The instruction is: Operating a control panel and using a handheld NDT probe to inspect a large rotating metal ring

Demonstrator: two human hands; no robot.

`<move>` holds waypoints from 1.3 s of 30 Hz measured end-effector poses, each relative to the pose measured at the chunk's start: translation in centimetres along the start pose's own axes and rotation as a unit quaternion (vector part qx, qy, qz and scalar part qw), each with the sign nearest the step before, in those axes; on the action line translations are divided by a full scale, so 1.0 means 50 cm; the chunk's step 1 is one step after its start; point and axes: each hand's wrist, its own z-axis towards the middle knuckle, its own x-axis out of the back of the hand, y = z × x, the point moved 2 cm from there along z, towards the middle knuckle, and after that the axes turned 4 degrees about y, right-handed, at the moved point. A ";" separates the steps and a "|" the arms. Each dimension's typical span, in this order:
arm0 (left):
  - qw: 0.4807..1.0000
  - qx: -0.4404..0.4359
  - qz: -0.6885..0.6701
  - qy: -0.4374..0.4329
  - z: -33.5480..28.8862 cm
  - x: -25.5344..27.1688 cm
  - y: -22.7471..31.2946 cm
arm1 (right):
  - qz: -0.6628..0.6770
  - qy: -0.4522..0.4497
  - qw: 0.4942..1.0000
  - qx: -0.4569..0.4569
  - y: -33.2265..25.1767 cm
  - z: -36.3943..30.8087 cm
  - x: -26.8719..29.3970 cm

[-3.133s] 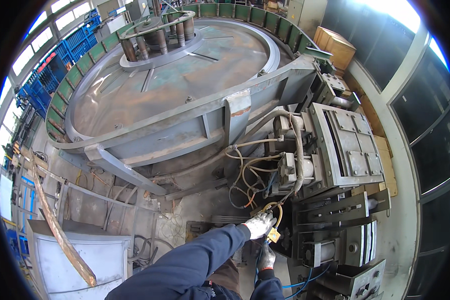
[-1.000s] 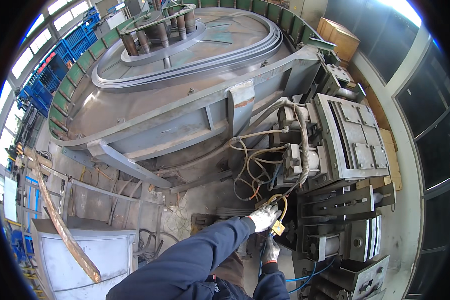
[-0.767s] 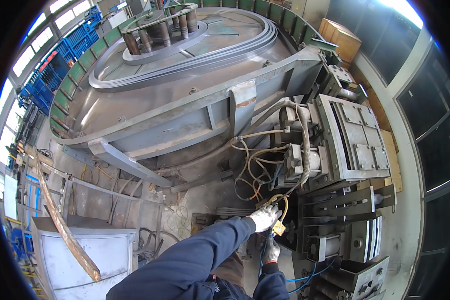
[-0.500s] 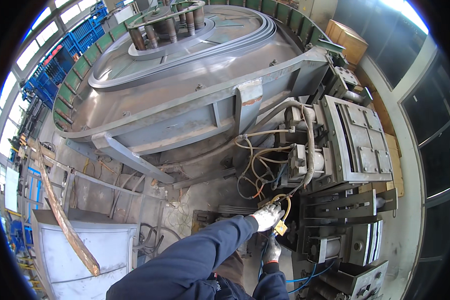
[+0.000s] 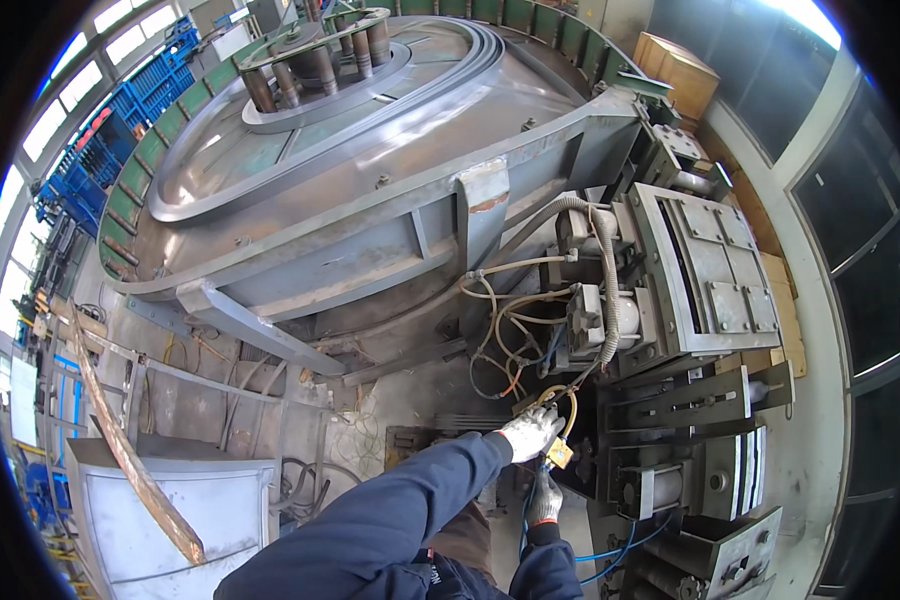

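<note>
My left hand point(image 5: 532, 434), in a whitish work glove, reaches across to the gap beside the machinery. Its fingers are closed at a yellowish air hose point(image 5: 571, 410); exactly what lies inside them is hidden. Just beyond its fingertips hangs a small yellow block fitting point(image 5: 560, 455), which the yellowish hose runs down to. Below that fitting my right hand point(image 5: 545, 498), gloved too, is closed around the upper end of a blue air hose point(image 5: 525, 520). The blue hose trails down past my right sleeve.
Pneumatic cylinders point(image 5: 602, 325) and a steel plate housing point(image 5: 715, 270) stand to the right. Ahead is a large round turntable point(image 5: 310, 280) carrying coiled metal strip point(image 5: 370, 150). A long wooden bar point(image 5: 135, 450) leans over a grey cabinet point(image 5: 175, 510) at left.
The strip coil on the turntable has turned, its bulge shifting to the left. The view has shifted slightly; both hands keep nearly the same place and grip.
</note>
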 end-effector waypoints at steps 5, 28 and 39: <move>1.000 0.002 -0.001 -0.008 0.004 -0.003 -0.001 | -0.005 0.007 1.000 -0.005 0.000 0.000 0.001; 0.997 0.007 -0.036 -0.062 0.013 0.005 -0.011 | 0.014 0.008 1.000 -0.007 -0.002 0.003 -0.006; 0.997 0.026 -0.070 -0.037 0.014 0.037 -0.003 | 0.018 -0.025 0.999 0.026 0.004 0.026 -0.005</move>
